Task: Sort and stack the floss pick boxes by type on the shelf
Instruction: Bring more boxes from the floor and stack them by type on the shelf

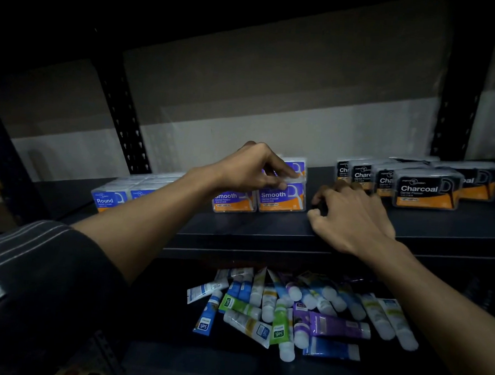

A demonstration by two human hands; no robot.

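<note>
Sleeve [36, 251] is leading to left hand [250, 167], fingers pinching top Smooth box [294, 167] atop lower Smooth box [281, 197]; square edges b4 releasing. Right hand [351, 215] is resting just right of it, fingers curled, grip unclear.

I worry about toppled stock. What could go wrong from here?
1. The left hand pinches the top Smooth box on a two-high stack; a careless nudge might shift the lower Smooth box or tip the pair.
2. The right hand rests beside the crowded, uneven Charcoal boxes; a sweep could knock them.
3. Anything pushed off the shelf edge would likely drop among the tubes below.
</note>
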